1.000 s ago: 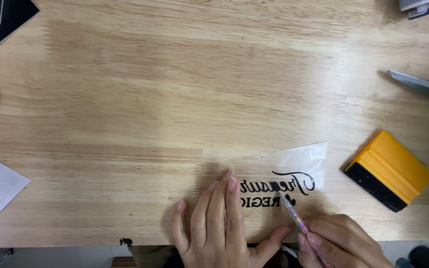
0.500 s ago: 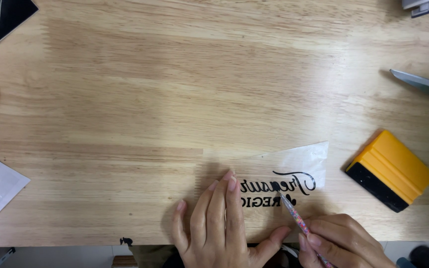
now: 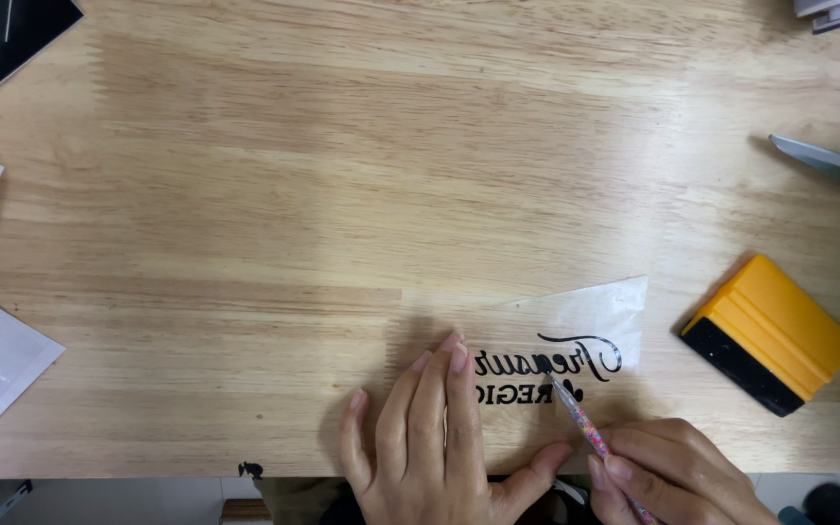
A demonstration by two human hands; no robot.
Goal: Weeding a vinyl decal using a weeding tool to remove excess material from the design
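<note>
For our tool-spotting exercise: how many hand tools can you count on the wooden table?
3: a yellow squeegee at the right; a metal blade at the right edge, partly out of view; a thin weeding pen in the right hand. Others may lie outside the picture.

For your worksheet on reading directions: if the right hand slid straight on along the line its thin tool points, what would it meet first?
The right hand aims its speckled pointed tool up and to the left. The tip already sits at the black lettering on the clear film sheet, so that comes first; beyond lies bare wooden table.
</note>
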